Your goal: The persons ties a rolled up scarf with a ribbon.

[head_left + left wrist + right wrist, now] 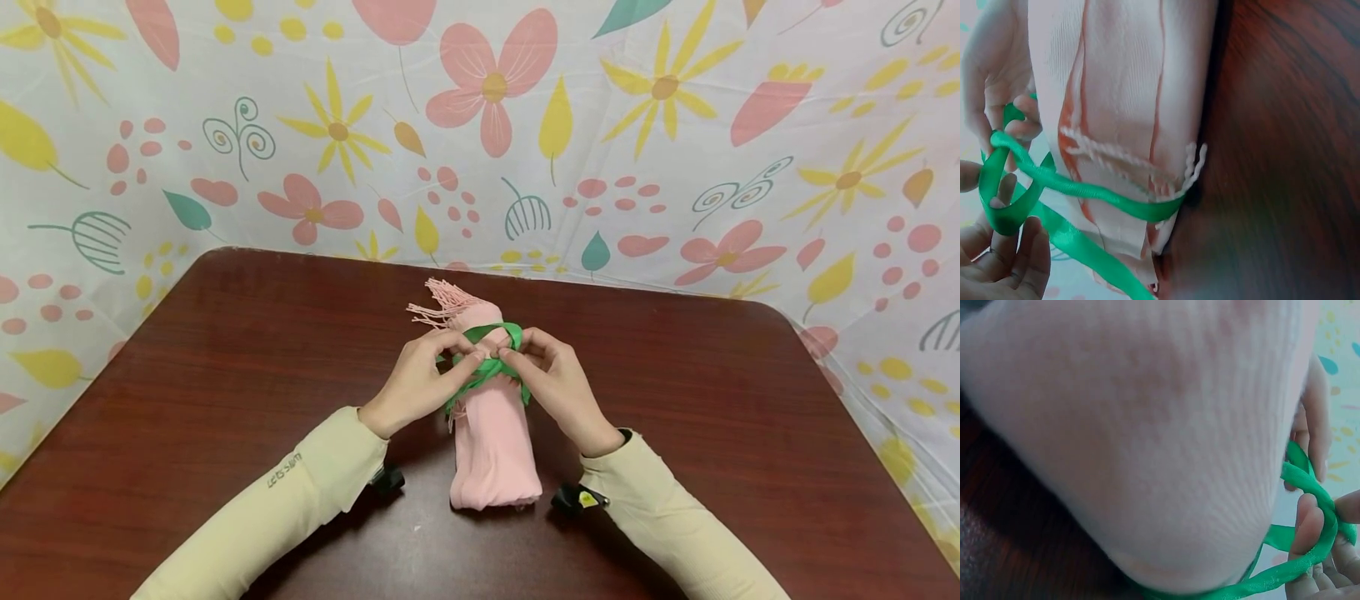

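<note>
Two hands meet at the centre of the head view, the left hand (pixel 417 382) and the right hand (pixel 555 385) each pinching a strand of green ribbon (pixel 491 357) between curled fingertips, seemingly to keep its crossing taut. The ribbon wraps the rolled pink scarf (pixel 491 433), which lies directly under and between both hands, fringe (pixel 442 302) pointing toward the upper frame. It rests on the dark wooden surface (pixel 225 375), before a flowered backdrop (pixel 675 125).

Rolled pink scarf (pixel 491 425) w/ fringe lies mid-table, green ribbon (pixel 491 367) looped round its upper part.
</note>
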Demonstrator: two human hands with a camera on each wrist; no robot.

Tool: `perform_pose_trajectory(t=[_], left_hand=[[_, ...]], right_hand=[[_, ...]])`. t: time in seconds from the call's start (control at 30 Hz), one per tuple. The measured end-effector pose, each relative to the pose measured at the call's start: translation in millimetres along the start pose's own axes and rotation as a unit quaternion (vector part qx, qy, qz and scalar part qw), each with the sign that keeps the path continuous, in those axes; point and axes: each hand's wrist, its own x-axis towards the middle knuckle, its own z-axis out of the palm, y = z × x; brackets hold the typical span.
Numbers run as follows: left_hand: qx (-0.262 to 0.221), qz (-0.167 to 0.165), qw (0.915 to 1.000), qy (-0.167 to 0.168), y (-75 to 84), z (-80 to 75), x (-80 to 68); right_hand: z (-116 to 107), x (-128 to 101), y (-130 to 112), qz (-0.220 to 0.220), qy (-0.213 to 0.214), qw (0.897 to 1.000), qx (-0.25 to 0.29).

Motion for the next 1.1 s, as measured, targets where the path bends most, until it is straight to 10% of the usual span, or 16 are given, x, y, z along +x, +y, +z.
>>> perform_pose_trajectory(t=[0.57, 1.1], left_hand=[[0.014, 0.010, 0.9998, -0.011, -3.9, -21.6, -2.9], [0.038, 0.052, 0.9940, -0.089, -9.1, -46.1, -1.5]], right_hand=[[-5, -2, 6, 0.014, 0.008, 1.000, 0.008], [-9, -1, 8, 0.027, 0.038, 0.999, -0.005]])
